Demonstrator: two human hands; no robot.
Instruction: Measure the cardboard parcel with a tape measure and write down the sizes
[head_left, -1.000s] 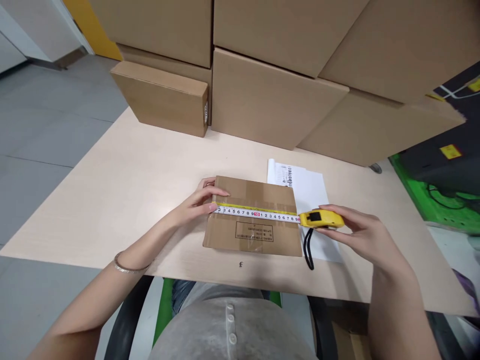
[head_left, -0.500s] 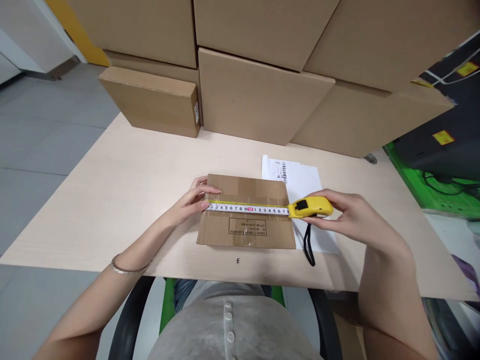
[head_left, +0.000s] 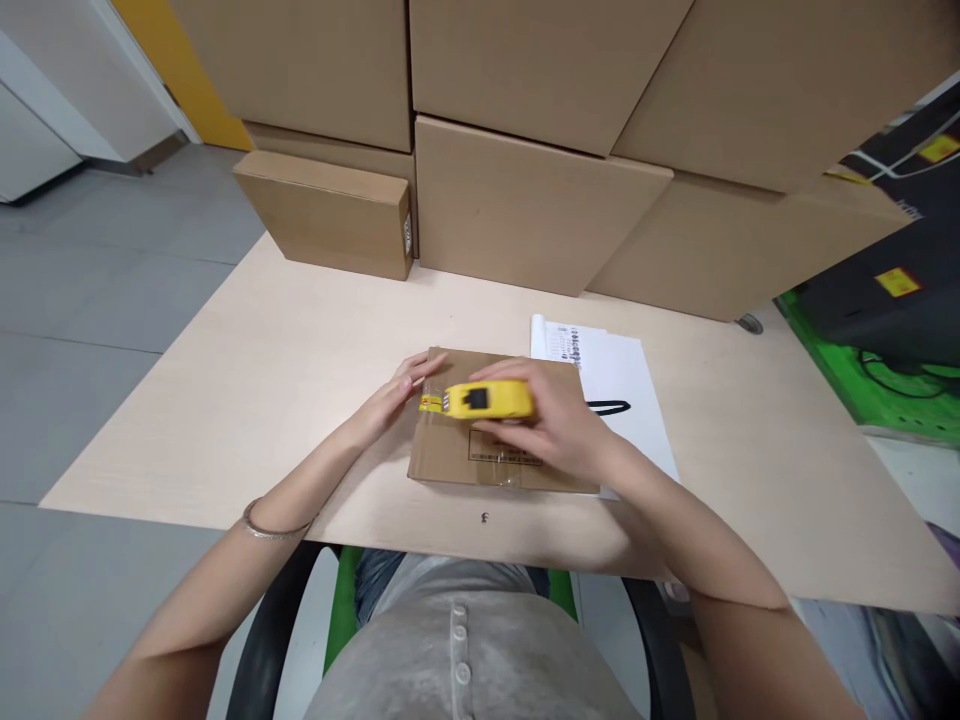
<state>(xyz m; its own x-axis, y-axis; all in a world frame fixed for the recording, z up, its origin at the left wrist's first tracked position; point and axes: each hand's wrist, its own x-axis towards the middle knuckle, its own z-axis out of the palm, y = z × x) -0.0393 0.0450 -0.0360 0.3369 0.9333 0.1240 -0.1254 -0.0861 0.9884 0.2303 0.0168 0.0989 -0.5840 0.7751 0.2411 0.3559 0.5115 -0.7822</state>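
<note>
A flat cardboard box (head_left: pixel 450 455) lies on the pale wooden table (head_left: pixel 300 350) in front of me. My right hand (head_left: pixel 551 430) grips a yellow tape measure (head_left: pixel 484 399) above the box's left half; almost all of the tape is back inside, and its black strap (head_left: pixel 609 407) trails to the right. My left hand (head_left: pixel 397 393) rests at the box's left edge with its fingertips at the tape's end; the fingers look loosely stretched.
A white printed sheet (head_left: pixel 615 390) lies right of the box. Large cardboard boxes (head_left: pixel 525 200) are stacked along the table's far side, with a smaller one (head_left: pixel 326 210) at the left. Green equipment (head_left: pixel 862 370) stands at the right.
The tape ran across the box's full width earlier. My right hand has moved left with the tape measure, the tape has drawn in, and the strap has swung off to the right.
</note>
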